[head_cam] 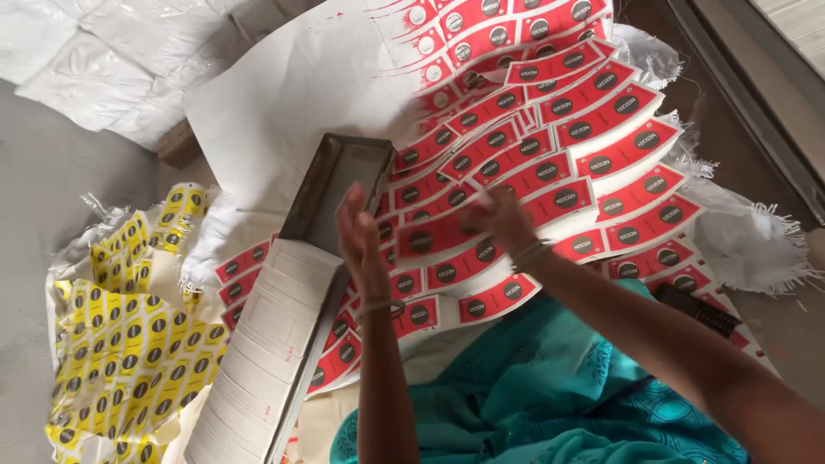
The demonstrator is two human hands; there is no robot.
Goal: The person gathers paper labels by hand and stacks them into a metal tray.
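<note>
My left hand (359, 239) is held open and edge-on, fingers straight, right beside a long grey metal tray (331, 172). The tray holds a packed row of white-backed cards (275, 335). My right hand (498, 219) rests on a spread of overlapping red printed labels (601, 112). It is blurred, and I cannot tell whether its fingers grip a label. One red label (430, 239) lies between the two hands. Both wrists wear thin bangles.
A heap of yellow printed labels (129, 335) lies at the left on white sacking. A large white paper sheet (284, 94) lies under the tray's far end. Teal clothing (533, 395) fills the bottom. A black oblong object (696, 309) sits right of my forearm.
</note>
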